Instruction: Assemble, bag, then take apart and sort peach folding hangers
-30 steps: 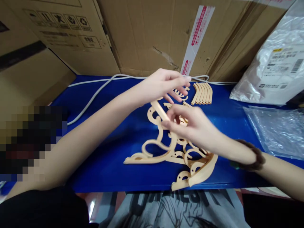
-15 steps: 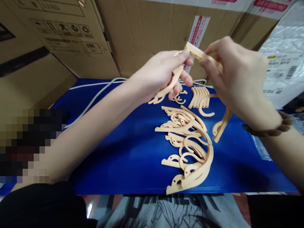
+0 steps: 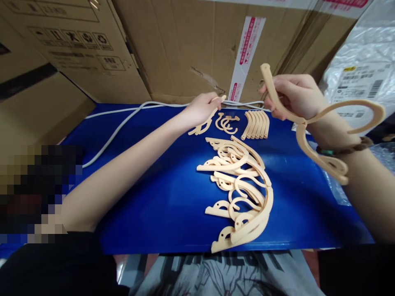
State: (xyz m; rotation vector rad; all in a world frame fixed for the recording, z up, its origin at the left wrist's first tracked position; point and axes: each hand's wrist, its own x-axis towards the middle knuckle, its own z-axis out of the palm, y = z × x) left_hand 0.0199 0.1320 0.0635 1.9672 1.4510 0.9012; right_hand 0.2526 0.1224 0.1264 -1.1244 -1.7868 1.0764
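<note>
Room on tbl (image 3: 154, 201) L of hanger pile (image 3: 269, 203); ctn (image 3: 185, 45) blocks rear.

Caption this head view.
Right hand holding a hooked beige assembly, left hand holding a beige piece, similar assemblies piled on a blue tabletop.

A taped box (image 3: 182, 53) stands at twelve o'clock, a printed box (image 3: 74, 53) at ten, a white cable (image 3: 149, 103) before them. At two o'clock is a labelled bag (image 3: 348, 92); clear plastic (image 3: 384, 158) lies at three.
</note>
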